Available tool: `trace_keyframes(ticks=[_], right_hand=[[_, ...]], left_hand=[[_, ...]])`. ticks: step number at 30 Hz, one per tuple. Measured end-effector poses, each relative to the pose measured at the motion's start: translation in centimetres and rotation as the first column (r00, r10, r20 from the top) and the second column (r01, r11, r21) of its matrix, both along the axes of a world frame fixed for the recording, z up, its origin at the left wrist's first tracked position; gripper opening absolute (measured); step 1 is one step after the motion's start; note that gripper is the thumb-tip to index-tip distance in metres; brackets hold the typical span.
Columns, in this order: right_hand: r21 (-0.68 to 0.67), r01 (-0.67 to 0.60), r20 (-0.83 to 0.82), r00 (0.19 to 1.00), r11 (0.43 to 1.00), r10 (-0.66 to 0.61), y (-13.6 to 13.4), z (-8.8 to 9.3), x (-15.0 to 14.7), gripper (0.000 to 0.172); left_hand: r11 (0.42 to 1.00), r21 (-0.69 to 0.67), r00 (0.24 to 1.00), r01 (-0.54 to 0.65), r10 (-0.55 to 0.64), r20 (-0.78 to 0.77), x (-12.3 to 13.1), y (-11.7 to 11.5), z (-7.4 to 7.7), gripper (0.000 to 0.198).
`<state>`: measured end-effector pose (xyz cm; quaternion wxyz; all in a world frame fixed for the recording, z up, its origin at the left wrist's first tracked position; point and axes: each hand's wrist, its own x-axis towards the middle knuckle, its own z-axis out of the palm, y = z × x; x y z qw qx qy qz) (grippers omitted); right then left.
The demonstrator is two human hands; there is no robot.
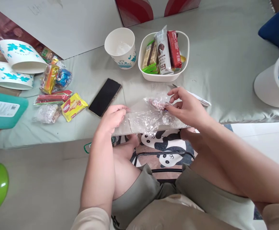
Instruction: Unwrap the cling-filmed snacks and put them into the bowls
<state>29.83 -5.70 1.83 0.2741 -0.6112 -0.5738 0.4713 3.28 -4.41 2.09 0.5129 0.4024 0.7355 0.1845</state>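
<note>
My left hand [113, 118] is closed, with its fingers bent and its fingertips at the left edge of a crumpled clear plastic wrapper [145, 120] at the table's front edge. What the fingers hold, if anything, is hidden. On the wrapper lies a small pinkish item in clear plastic [158, 103]. The thumb and fingers of my right hand [188, 107] pinch its right end. Partly hidden under that hand is a thin tool with a dark pointed tip and a whitish end [203, 101]. A black phone [105, 96] rests left of the wrapper.
Behind the wrapper stand a white paper cup [127, 59] and a white bowl [163, 77] of wrapped snacks. To the left are a yellow snack packet [73, 107], other packets and two tipped paper cups [21, 56]. A white bin [270, 86] stands at right.
</note>
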Motion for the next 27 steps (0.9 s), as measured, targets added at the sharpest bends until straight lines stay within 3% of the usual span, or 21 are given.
trace_keyframes(ticks=[2, 4, 7, 9, 11, 13, 15, 18, 22, 27], right_hand=[[-0.101, 0.030, -0.111, 0.993, 0.994, -0.041, -0.3, 0.2, 0.1, 0.035], [-0.186, 0.021, -0.144, 0.988, 0.982, -0.048, -0.5, 0.3, 0.1, 0.029], [-0.218, -0.023, -0.112, 0.994, 0.976, -0.002, -0.8, 0.3, -0.1, 0.015], [-0.177, -0.029, -0.086, 0.996, 0.984, 0.014, -0.7, 0.1, -0.2, 0.015], [-0.094, 0.005, -0.047, 0.999, 0.996, -0.010, -0.6, -0.1, -0.4, 0.016], [0.020, 0.062, 0.019, 0.998, 0.998, -0.062, -0.4, -0.4, -0.4, 0.015], [0.091, 0.115, 0.071, 0.990, 0.989, -0.122, -0.2, -0.5, -0.4, 0.013], [0.098, 0.163, 0.147, 0.973, 0.982, -0.177, 0.0, -0.6, -0.1, 0.013], [0.066, 0.203, 0.251, 0.944, 0.977, -0.213, 0.2, 0.0, 0.8, 0.009], [-0.032, 0.218, 0.341, 0.920, 0.975, -0.194, 0.4, 1.1, 1.9, 0.027]], left_hand=[[0.997, 0.073, 0.989, 0.037, -0.027, -0.142, -0.4, -0.1, -0.5, 0.021], [0.960, 0.250, 0.945, 0.129, -0.043, -0.324, -0.3, -0.4, -1.2, 0.032], [0.773, 0.541, 0.875, 0.332, -0.038, -0.482, 0.6, -1.1, -1.9, 0.065], [0.615, 0.668, 0.877, 0.418, -0.084, -0.472, 1.5, -1.2, -2.2, 0.051], [0.540, 0.745, 0.914, 0.392, -0.132, -0.385, 2.3, -1.0, -2.3, 0.025], [0.595, 0.767, 0.970, 0.240, -0.120, -0.211, 2.8, -0.6, -2.5, 0.037], [0.706, 0.708, 0.999, 0.020, -0.038, 0.011, 2.9, 0.0, -2.8, 0.047], [0.805, 0.551, 0.969, -0.219, 0.112, 0.222, 2.6, 0.9, -3.0, 0.051], [0.829, 0.453, 0.943, -0.327, 0.259, 0.207, 1.6, 1.6, -2.7, 0.051], [0.850, 0.388, 0.933, -0.356, 0.346, 0.097, 0.2, 1.9, -2.5, 0.047]])
